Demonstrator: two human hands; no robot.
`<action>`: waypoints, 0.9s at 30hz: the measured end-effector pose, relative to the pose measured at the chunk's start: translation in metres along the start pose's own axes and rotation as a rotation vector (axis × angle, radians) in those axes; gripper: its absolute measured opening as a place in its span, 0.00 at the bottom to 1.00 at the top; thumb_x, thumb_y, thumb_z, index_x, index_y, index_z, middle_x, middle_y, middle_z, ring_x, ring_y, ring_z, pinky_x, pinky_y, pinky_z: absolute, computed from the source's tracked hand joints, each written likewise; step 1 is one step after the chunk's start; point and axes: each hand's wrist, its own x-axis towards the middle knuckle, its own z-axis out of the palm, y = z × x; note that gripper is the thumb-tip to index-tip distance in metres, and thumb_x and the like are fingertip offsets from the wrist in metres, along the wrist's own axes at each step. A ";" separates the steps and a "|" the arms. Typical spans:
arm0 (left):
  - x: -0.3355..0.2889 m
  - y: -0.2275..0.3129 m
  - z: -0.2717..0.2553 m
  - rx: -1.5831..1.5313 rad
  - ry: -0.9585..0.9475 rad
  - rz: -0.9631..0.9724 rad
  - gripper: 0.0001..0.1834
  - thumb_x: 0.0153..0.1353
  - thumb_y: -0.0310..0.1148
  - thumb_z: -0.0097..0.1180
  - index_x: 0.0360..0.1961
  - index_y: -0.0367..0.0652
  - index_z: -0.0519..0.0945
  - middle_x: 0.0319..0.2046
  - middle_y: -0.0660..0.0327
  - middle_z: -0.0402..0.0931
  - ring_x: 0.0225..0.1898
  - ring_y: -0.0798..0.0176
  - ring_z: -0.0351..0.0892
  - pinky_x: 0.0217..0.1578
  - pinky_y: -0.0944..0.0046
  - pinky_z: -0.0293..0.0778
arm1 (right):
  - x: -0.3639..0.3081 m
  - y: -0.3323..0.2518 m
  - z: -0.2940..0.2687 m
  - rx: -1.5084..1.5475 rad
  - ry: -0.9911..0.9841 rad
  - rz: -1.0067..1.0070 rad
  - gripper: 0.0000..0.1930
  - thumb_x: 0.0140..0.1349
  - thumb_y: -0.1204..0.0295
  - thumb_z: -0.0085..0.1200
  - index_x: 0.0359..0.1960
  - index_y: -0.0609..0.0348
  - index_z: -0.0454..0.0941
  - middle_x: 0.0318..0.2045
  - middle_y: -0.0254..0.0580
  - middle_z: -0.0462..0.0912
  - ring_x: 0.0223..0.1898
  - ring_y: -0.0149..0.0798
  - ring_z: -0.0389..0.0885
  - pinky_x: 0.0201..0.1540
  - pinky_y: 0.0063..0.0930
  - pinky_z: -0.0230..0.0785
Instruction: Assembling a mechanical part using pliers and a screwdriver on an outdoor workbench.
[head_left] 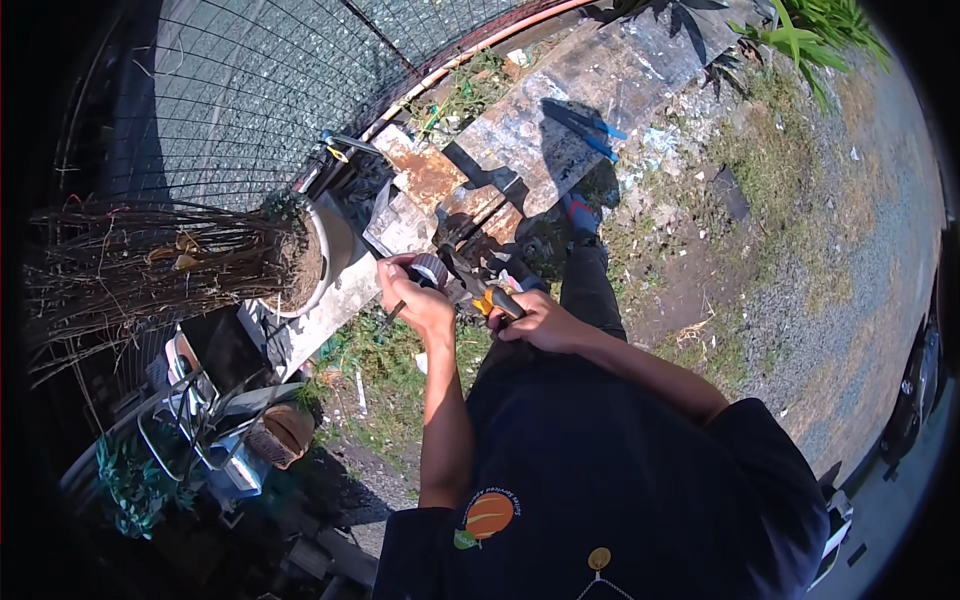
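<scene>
Wire fencing (270,90) curves past us at eleven o'clock; a pale pot (334,240) of dry stems (170,268) stands at nine. Also toward nine but nearer centre, our left hand (428,305) grips a ribbed grey piece (432,267). We see a rusty vise (472,205) at twelve. Our right hand (545,323), toward four, is closed around an orange-and-black-handled tool (485,301). A blue-handled tool (602,147) lies on the board (520,140) at one.

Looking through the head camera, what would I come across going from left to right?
Green leafy plant → plant pot → left hand → right hand → dark flat piece on the ground.
</scene>
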 end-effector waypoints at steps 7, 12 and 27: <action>-0.008 0.006 0.003 0.119 -0.001 0.155 0.18 0.70 0.34 0.32 0.28 0.39 0.73 0.23 0.61 0.70 0.25 0.65 0.61 0.32 0.61 0.62 | -0.010 -0.015 -0.002 -0.062 -0.095 0.179 0.07 0.56 0.76 0.62 0.37 0.60 0.86 0.27 0.32 0.83 0.26 0.26 0.74 0.31 0.21 0.64; -0.012 0.010 0.006 0.128 -0.025 0.115 0.17 0.69 0.33 0.32 0.28 0.39 0.72 0.22 0.61 0.70 0.24 0.65 0.61 0.30 0.61 0.62 | -0.011 -0.004 0.001 -0.104 -0.101 0.108 0.08 0.55 0.77 0.61 0.37 0.59 0.86 0.26 0.31 0.83 0.25 0.25 0.72 0.30 0.21 0.63; -0.014 0.005 -0.002 -0.101 0.007 -0.197 0.19 0.72 0.37 0.31 0.32 0.40 0.74 0.21 0.61 0.71 0.19 0.66 0.64 0.21 0.63 0.63 | -0.026 0.000 -0.047 -0.424 0.145 0.039 0.07 0.58 0.72 0.61 0.33 0.64 0.83 0.29 0.42 0.84 0.30 0.39 0.78 0.38 0.31 0.71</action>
